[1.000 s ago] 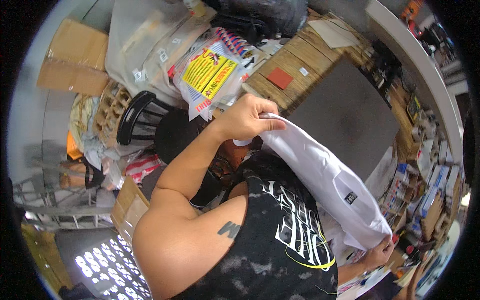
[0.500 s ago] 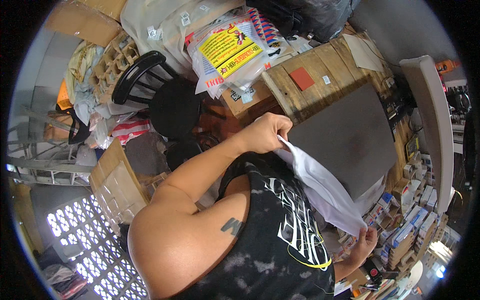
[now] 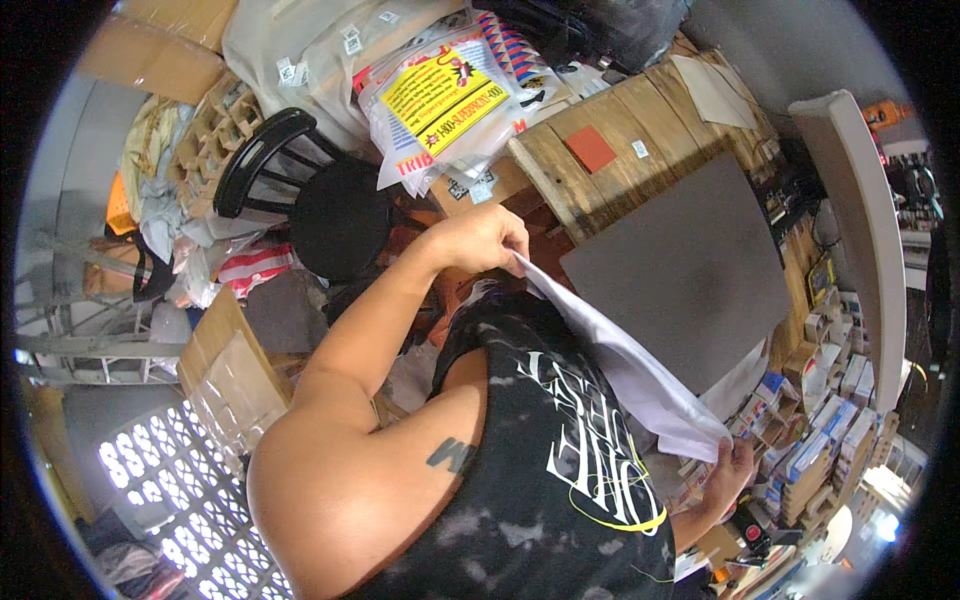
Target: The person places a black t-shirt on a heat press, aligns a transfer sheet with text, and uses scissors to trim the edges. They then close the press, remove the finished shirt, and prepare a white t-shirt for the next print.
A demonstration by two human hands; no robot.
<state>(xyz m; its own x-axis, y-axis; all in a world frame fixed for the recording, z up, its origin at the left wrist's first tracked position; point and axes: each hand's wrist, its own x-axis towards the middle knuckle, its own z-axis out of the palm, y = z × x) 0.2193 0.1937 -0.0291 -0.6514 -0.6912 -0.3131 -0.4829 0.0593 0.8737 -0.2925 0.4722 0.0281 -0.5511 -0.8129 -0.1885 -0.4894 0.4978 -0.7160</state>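
White cloth (image 3: pixel 635 360): underside hidden. R hand (image 3: pixel 732 468): fingertips unclear, elbow behind blk shirt (image 3: pixel 500 490); pinches lower end. L hand (image 3: pixel 478 240): elbow bent, wrist raised; pinches opp. end. Cloth spans diag. betw. hands, beside gry board (image 3: pixel 690 270).

- I'm in a cluttered workroom, seemingly a small workshop.
- A wooden table (image 3: pixel 655 115) lies between 1 and 2 o'clock, a dark board (image 3: pixel 685 270) at 3.
- Plastic bags (image 3: pixel 440 95) at 12, cartons (image 3: pixel 150 60) at 10, boxes (image 3: pixel 825 440) at 4.
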